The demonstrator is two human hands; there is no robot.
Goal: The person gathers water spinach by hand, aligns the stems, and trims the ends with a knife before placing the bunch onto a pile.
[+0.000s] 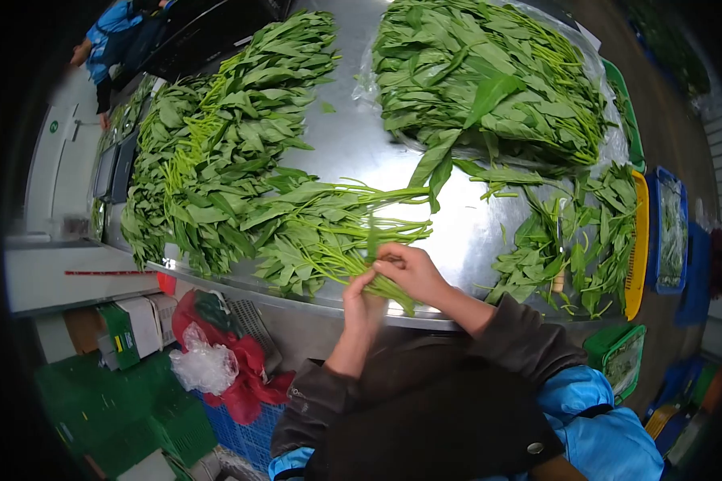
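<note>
At the front edge of the metal table, my left hand (363,306) is closed around the stems of a small bunch of leafy greens (341,260), long-stemmed like water spinach. My right hand (411,272) meets it there, thumb and fingers pinched at the same stems beside a narrow upright leaf. Just beyond my hands lie more loose stems (377,210). To the left spreads a long pile of the greens (217,160), laid in rows. A larger heap (481,80) rests on clear plastic at the back right.
On the right, a knife with a wooden handle (559,280) lies among scattered leaves (529,248). A yellow crate edge (638,248) and a blue crate (667,228) stand beyond. Below left are a red bag (249,369) and clear plastic (204,361). Another person (108,40) is at far left.
</note>
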